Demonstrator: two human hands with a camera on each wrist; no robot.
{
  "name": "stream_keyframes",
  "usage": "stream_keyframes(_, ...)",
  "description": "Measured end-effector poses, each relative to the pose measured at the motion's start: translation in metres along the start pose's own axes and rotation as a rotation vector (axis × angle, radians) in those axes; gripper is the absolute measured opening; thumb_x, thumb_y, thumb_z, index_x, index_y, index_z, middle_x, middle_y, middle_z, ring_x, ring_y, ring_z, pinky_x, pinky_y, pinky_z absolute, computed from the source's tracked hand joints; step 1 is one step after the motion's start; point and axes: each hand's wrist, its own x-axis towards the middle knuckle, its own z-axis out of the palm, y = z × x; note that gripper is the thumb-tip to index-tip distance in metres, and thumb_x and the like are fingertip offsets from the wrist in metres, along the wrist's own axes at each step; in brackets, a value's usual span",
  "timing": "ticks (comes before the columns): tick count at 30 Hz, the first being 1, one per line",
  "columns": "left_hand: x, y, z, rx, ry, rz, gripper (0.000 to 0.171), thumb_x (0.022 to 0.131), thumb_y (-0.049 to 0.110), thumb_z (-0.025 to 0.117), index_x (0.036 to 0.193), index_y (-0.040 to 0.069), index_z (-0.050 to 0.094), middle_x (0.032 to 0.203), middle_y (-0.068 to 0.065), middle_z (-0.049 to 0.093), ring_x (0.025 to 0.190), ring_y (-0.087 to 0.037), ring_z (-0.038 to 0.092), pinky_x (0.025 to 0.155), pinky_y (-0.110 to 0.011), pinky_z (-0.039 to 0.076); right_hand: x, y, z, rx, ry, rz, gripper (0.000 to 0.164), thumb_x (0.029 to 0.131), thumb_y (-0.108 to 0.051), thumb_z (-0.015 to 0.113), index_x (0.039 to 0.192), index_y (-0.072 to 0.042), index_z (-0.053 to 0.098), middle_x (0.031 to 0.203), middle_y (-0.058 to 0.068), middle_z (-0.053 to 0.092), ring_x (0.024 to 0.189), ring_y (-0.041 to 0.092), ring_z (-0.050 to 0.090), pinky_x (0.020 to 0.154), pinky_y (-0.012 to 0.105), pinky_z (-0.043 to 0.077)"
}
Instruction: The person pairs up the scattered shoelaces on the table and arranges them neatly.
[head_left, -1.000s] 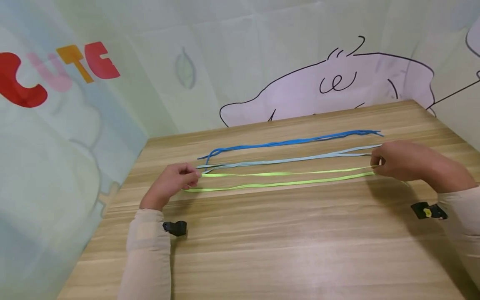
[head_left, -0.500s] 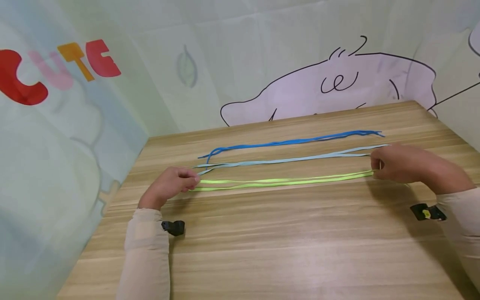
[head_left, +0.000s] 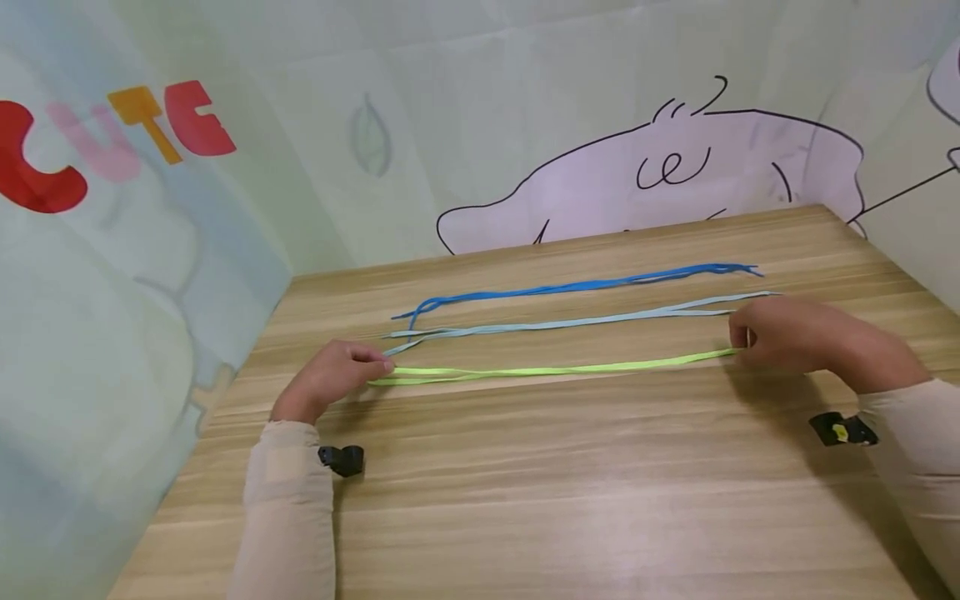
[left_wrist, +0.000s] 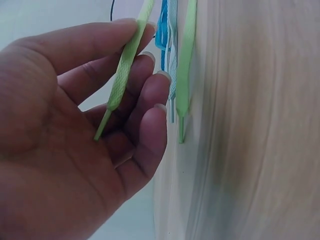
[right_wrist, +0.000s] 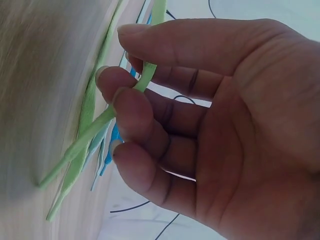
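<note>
Two lime-green flat shoelaces (head_left: 555,371) run side by side across the table, partly overlapping. My left hand (head_left: 330,379) pinches one of them near its left end between thumb and index finger; in the left wrist view that held lace's tip (left_wrist: 102,125) hangs over the palm. The other green lace (left_wrist: 185,75) lies on the wood beside it. My right hand (head_left: 810,337) pinches the held lace near its right end, and in the right wrist view its tail (right_wrist: 85,137) passes over the curled fingers toward the table.
Behind the green laces lie light blue laces (head_left: 570,322), and farther back blue laces (head_left: 577,286), one blue end bending toward the light blue ones. The wooden table (head_left: 525,483) meets a printed cloth backdrop (head_left: 322,150) at its back and left.
Both hands have moved slightly toward the table's front. The held green lace has come from behind, closing the gap, and now lies against the other green lace along most of its length.
</note>
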Motion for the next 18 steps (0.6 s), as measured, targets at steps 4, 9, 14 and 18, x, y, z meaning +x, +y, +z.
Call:
stream_keyframes(4,-0.0002,-0.0002,0.0017,-0.002,-0.006,-0.005,0.035,0.096,0.034,0.068,0.118,0.009,0.074,0.123,-0.010,0.064,0.104,-0.027,0.053,0.091,-0.043,0.041,0.0000,-0.0001,0.0017,0.003,-0.001,0.001,0.007,0.085,-0.005,0.067,0.083,-0.011,0.063,0.083,-0.002,0.060,0.073,0.017,0.053,0.063,0.035,0.045)
stream_keyframes(9,-0.0004,-0.0014,0.0007,0.014,-0.012,-0.004,0.034,0.096,0.035,0.067,0.116,0.008,0.074,0.122,-0.010,0.064,0.105,-0.027,0.053,0.092,-0.044,0.041,-0.0011,-0.0012,0.0008,0.004,-0.011,0.008,0.007,0.085,-0.008,0.070,0.083,-0.010,0.064,0.084,-0.002,0.061,0.074,0.017,0.054,0.064,0.035,0.046)
stream_keyframes(14,0.0000,-0.0014,-0.0017,0.032,-0.018,0.004,0.036,0.096,0.037,0.067,0.117,0.008,0.074,0.121,-0.009,0.064,0.103,-0.026,0.055,0.090,-0.042,0.043,-0.0015,0.0002,-0.0004,-0.013,0.009,-0.010,0.009,0.084,-0.008,0.071,0.080,-0.011,0.063,0.082,-0.003,0.060,0.073,0.016,0.053,0.064,0.035,0.045)
stream_keyframes(18,0.0003,-0.0041,0.0005,0.033,-0.018,0.005,0.033,0.095,0.036,0.068,0.112,0.008,0.076,0.119,-0.009,0.065,0.103,-0.026,0.054,0.089,-0.042,0.043,-0.0006,-0.0010,-0.0005,-0.013,0.005,-0.022,0.010,0.084,-0.009,0.070,0.079,-0.013,0.062,0.080,-0.004,0.058,0.071,0.014,0.051,0.063,0.034,0.043)
